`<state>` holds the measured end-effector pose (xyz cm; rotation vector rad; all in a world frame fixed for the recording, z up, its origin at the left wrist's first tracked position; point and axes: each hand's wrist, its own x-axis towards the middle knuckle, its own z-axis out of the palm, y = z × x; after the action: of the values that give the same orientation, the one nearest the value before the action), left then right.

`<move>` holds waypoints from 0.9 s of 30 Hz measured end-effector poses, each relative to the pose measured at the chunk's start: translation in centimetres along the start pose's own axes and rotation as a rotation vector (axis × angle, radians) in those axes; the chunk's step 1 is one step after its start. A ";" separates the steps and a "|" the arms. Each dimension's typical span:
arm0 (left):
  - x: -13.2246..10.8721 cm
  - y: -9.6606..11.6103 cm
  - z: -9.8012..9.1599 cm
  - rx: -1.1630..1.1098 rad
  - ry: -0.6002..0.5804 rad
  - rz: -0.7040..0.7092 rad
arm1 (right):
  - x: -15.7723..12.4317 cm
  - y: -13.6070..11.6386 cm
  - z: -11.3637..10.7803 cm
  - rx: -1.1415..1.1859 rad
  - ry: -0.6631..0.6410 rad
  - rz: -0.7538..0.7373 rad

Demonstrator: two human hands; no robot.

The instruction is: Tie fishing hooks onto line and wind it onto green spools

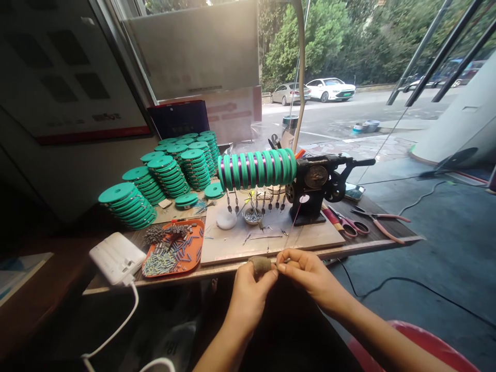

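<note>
Pinching thread (293, 223) in right hand (300, 266), left hand (251, 289) alongside, poster lettering (106, 118) blurred

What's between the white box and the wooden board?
In the head view, an orange tray holding lots of little bits lies between the white box and the board.

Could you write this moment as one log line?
left hand: curled at brown wrap | right hand: pinched alongside, contents unclear | ahead: green spools on black crank winder
</note>
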<state>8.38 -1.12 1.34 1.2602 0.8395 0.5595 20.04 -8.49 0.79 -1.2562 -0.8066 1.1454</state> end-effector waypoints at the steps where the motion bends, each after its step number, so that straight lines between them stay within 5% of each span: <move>1: 0.0 0.0 0.0 0.002 -0.003 -0.002 | 0.0 0.0 0.0 0.001 -0.002 0.001; 21: 0.1 0.5 0.0 0.096 -0.024 0.111 | 0.1 -0.1 -0.4 -0.029 0.001 0.033; 27: 0.5 0.5 -0.1 0.097 -0.054 0.017 | 0.3 -0.1 -0.8 -0.033 -0.017 0.051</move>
<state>8.59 -0.56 1.72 1.3662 0.8200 0.5009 20.88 -8.42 0.75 -1.3021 -0.8129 1.1894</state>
